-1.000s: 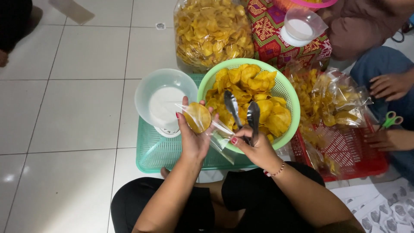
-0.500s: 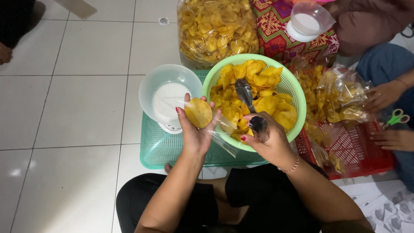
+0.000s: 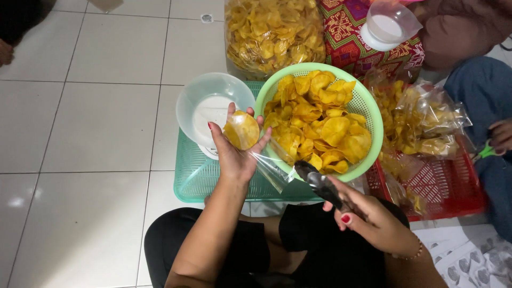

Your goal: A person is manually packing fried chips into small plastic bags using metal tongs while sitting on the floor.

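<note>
1. Withdrawing from the green basket (image 3: 368, 106), your right hand (image 3: 373, 221) now sits near your lap, grip clamped on the closed metal tongs (image 3: 320, 184), which carry no chip.
2. Your left hand (image 3: 234, 154) stays clamped on the clear bag (image 3: 266, 165) with one chip (image 3: 241, 129), beside the basket rim; filling has paused.

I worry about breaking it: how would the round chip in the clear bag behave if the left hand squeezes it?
The chip looks thin and slightly curved, so it would probably snap rather than bend. The clear bag hangs limp below the left hand, so it likely gives no protection.
</note>
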